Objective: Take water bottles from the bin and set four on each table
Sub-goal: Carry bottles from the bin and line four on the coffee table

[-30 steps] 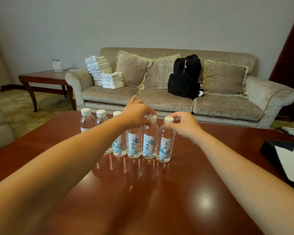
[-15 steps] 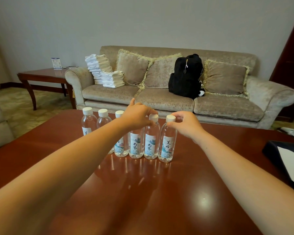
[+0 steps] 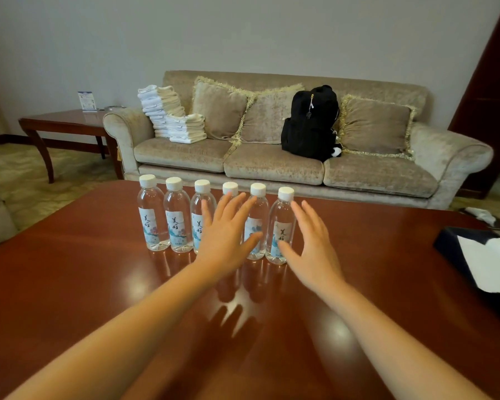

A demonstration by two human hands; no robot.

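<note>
Polished red-brown table point(image 3: 98, 269) fills the lower frame. Six water bottles point(image 3: 153, 217) stand upright in a row at its far edge, white caps up, with blue labels that seem to read 美好. Left hand point(image 3: 225, 235) and right hand point(image 3: 315, 243) hover with fingers spread, holding nothing, and partly hide the right-hand bottles. Behind them a beige sofa point(image 3: 272, 168) holds a black backpack point(image 3: 309, 122) and stacked towels point(image 3: 171, 116).

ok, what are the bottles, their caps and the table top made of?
Bottles: clear thin plastic, probably PET; the sofa and table show through them, and each has a printed label. Caps: opaque white plastic, matte. Table: reddish-brown wood or veneer with a glossy lacquer; it mirrors the row and shows bright light spots.
</note>
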